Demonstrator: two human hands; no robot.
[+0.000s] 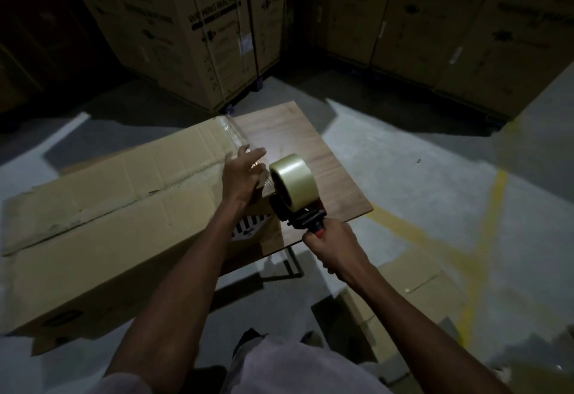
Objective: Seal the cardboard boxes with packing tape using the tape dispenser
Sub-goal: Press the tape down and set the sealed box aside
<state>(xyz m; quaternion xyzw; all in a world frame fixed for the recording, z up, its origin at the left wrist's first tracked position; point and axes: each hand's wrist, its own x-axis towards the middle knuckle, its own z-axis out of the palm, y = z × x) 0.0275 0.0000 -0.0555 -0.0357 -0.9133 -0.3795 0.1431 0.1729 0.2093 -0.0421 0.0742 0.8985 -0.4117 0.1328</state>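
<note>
Head view: taping the box end

Stacked appliance cartons are filling the 12 o'clock background. Cardboard box is lying flat across the wooden table, taking up the 9 o'clock side, top seam running toward 1 o'clock. Clear tape is shining along the box's far right edge. Tape dispenser is sitting against the box's right end, at 3 o'clock of it. Left hand is lying flat, fingers straight, pressing the box top beside the roll. Right hand is gripping the dispenser handle, fist closed.
</note>
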